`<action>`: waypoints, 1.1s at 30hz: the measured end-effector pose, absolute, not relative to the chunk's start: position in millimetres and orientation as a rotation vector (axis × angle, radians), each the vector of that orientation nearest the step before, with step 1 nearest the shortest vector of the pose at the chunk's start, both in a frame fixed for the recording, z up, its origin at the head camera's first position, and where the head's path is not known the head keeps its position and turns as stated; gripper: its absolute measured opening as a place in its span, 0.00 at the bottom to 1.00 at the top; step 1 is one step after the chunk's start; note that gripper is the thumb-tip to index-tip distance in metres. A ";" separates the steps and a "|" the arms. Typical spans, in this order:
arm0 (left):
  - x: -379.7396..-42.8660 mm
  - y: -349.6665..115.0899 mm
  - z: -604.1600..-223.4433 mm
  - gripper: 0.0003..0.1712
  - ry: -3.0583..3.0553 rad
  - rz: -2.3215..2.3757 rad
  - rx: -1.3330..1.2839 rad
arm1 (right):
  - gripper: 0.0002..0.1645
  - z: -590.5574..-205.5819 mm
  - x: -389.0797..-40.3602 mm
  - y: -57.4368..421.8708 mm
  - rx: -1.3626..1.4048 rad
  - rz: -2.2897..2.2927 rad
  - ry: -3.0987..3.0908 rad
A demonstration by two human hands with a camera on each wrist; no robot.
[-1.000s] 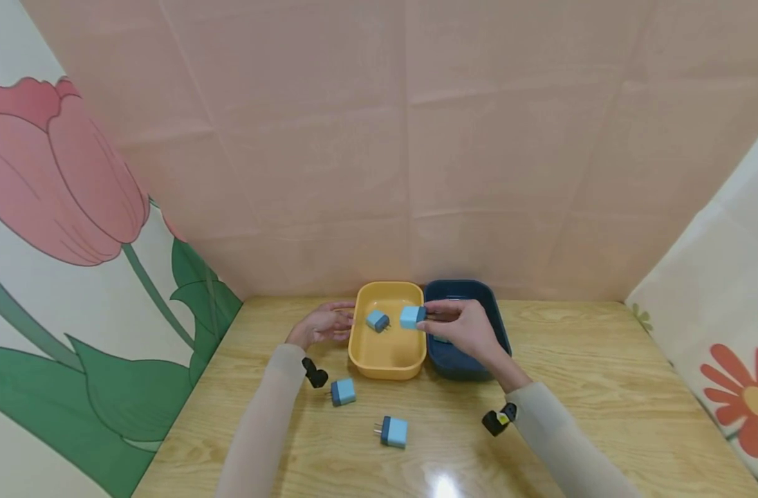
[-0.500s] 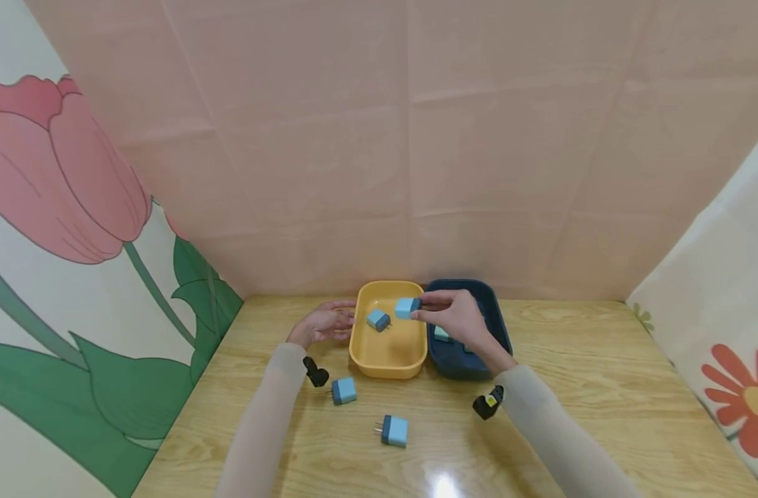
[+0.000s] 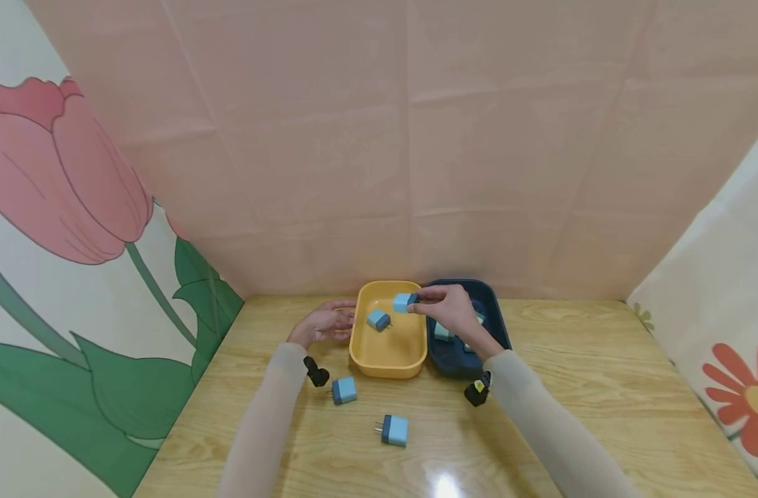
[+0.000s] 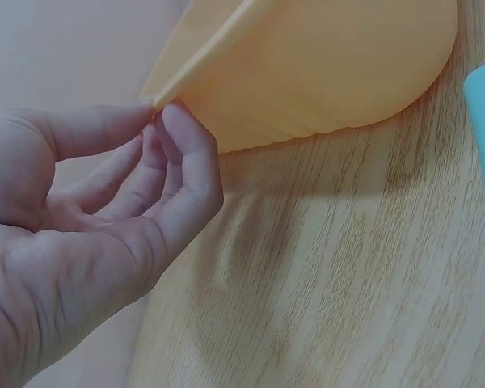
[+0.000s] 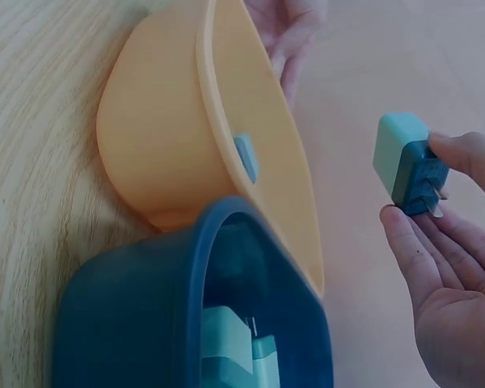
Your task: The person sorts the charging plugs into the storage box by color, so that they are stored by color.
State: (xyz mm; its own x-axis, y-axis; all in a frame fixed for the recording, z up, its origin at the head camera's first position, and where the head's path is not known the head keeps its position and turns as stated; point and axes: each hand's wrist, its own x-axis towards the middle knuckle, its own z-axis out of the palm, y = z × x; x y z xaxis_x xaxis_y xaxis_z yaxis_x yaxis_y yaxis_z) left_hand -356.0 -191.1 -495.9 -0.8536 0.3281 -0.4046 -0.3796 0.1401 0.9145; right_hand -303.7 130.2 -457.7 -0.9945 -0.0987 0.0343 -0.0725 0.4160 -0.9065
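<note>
My right hand (image 3: pixel 451 308) pinches a light-blue and navy charger plug (image 3: pixel 406 302) between thumb and fingers, above the yellow bin (image 3: pixel 388 368). Its metal prongs point back toward the palm, as the right wrist view shows. At the yellow bin's left side, my left hand (image 4: pixel 105 194) pinches the rim between thumb and index finger. One charger plug (image 3: pixel 379 319) lies inside that bin. The navy bin (image 5: pixel 129 315), right beside it, contains light-green and teal plugs (image 5: pixel 226 335), partly hidden by its wall and by my right arm.
Two more blue charger plugs lie on the wooden table in front of the bins: one plug (image 3: pixel 344 391) near my left wrist, another plug (image 3: pixel 394 430) closer to me. A pink cloth backdrop (image 3: pixel 329 173) rises just behind the bins.
My right hand, with the charger plug, has moved slightly left and farther back over the yellow bin, uncovering more of the navy bin's contents. My left hand stays at the rim.
</note>
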 end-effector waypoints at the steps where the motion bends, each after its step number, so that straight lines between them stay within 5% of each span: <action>1: -355.9 -191.1 -496.0 0.33 1.900 1.768 -0.050 | 0.34 -458.9 -305.7 130.2 -0.155 -1.671 2.628; 33: -353.3 -191.3 -496.4 0.34 1.893 1.779 -0.018 | 0.28 -470.1 -339.1 102.6 -0.160 -1.610 2.677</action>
State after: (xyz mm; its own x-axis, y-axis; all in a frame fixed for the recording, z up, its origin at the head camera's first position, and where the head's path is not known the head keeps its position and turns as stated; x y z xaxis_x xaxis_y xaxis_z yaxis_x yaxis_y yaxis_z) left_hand -353.3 -191.3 -496.4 -0.8555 0.3451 -0.3861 -0.3640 0.1297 0.9223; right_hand -339.1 102.6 -470.1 -0.9947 -0.0947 0.0413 -0.0809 0.4651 -0.8816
